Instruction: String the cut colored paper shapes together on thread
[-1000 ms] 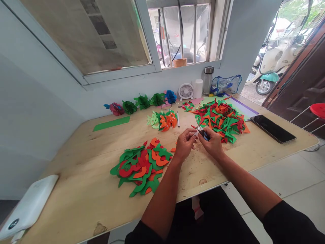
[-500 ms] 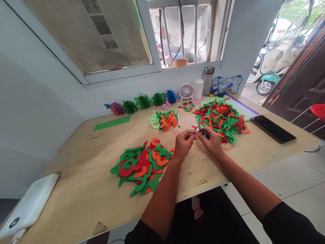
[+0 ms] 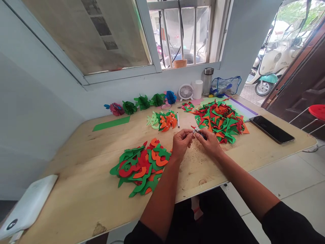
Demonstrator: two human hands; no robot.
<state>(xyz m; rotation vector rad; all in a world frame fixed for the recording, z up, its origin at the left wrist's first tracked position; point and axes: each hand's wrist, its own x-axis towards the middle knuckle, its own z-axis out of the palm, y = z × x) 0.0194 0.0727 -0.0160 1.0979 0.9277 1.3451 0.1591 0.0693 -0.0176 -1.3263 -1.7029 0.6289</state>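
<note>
My left hand (image 3: pixel 181 143) is closed, its thumb and fingers pinching a small pale piece of paper (image 3: pixel 194 130) with a red tip near it. Close beside it, my right hand (image 3: pixel 209 141) is wrapped round small scissors (image 3: pixel 200 133) with dark handles and a silvery front end. The scissors meet the paper between both hands; fingers hide most of each. Behind the right hand lies a heap of red, green and orange paper scraps (image 3: pixel 220 117). Left of my left forearm is a pile of curved cut-out shapes (image 3: pixel 142 166) in the same colours.
Smaller cut pieces (image 3: pixel 167 120) and a white pen (image 3: pixel 178 120) lie beyond my hands. Paper flowers (image 3: pixel 142 101), a small fan (image 3: pixel 186 92) and a glass bottle (image 3: pixel 208 81) line the wall. A phone (image 3: pixel 272 129) rests at right, a green strip (image 3: pixel 111 124) at left.
Both hands have shifted slightly left, and the scissors have turned a little, showing more silver and a red tip. The piles have not changed.
</note>
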